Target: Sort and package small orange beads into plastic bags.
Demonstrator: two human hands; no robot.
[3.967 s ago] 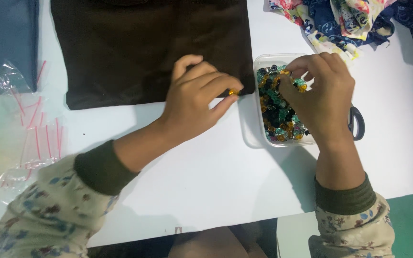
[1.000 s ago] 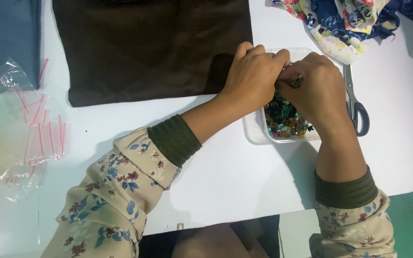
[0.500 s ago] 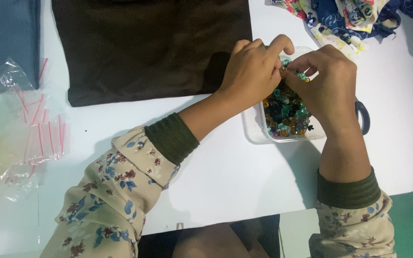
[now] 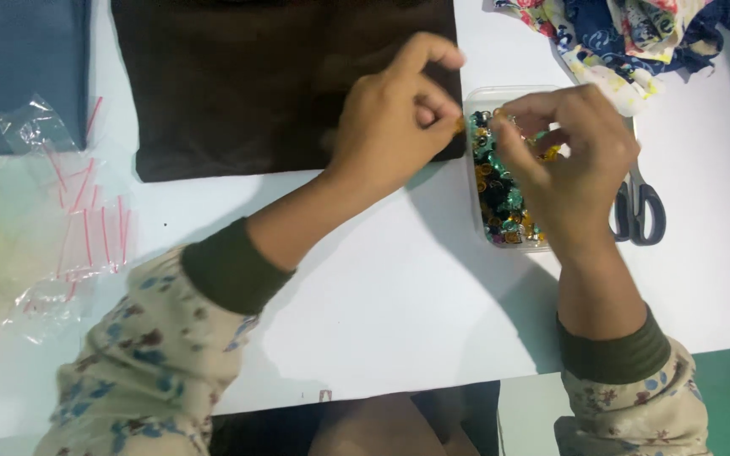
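Observation:
A clear plastic tray [image 4: 476, 95] full of small colourful beads [image 4: 497, 196] stands on the white table [image 4: 399, 287]. My left hand [image 4: 394, 127] hovers just left of the tray, over the edge of a dark brown cloth [image 4: 255, 76], with thumb and fingers pinched on a tiny amber bead. My right hand [image 4: 563, 165] is above the tray, its fingers curled and pinching a small bead. The two hands are a short gap apart.
Scissors [image 4: 635, 211] lie right of the tray, partly under my right hand. Patterned fabric [image 4: 635, 29] is heaped at the top right. A blue cloth [image 4: 19, 67] and clear zip bags with red strips [image 4: 61, 211] lie at the left.
Half a second ago both hands met over the tray. Now my left hand has drawn back to the left, and the hands are apart.

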